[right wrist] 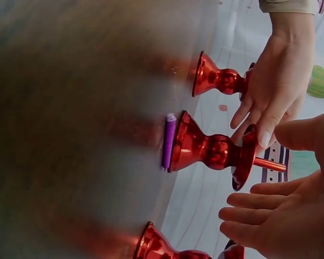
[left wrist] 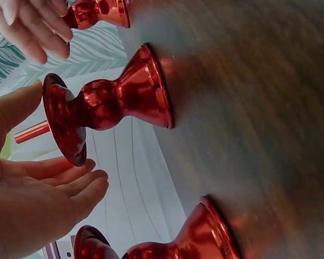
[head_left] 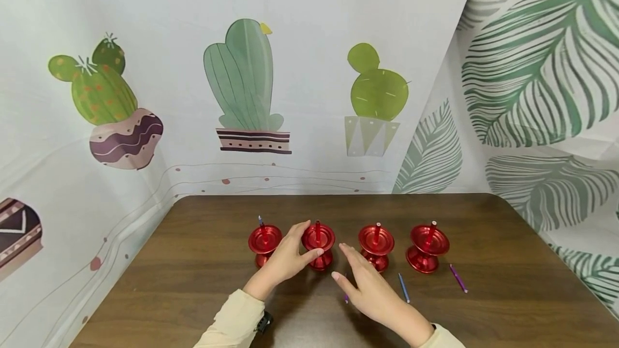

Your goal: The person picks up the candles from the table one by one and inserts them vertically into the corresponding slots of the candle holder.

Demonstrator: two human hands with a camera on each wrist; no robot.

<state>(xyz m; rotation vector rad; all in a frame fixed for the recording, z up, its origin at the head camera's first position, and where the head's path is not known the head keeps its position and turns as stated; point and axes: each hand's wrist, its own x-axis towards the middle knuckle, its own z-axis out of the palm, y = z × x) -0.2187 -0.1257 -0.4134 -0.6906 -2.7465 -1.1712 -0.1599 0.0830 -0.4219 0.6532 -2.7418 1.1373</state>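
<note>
Several shiny red candle holders stand in a row, each with a wide dish and an upright red tube. My left hand (head_left: 288, 258) spans the dish of the second candle holder (head_left: 319, 239), thumb at one side of the rim and loosely extended fingers at the other. My right hand (head_left: 369, 289) is held with fingers straight and apart from the thumb, between that holder and the third candle holder (head_left: 376, 244), holding nothing. A purple candle (right wrist: 169, 141) lies by the second holder's base, mostly hidden behind my right hand in the head view.
The leftmost candle holder (head_left: 264, 240) has a blue candle (head_left: 261, 221) standing at its tube. At the right end stands another candle holder (head_left: 429, 246). A blue candle (head_left: 403, 288) and a purple candle (head_left: 458, 278) lie on the brown wooden table (head_left: 159, 294). Behind hangs a printed cloth (head_left: 309, 69).
</note>
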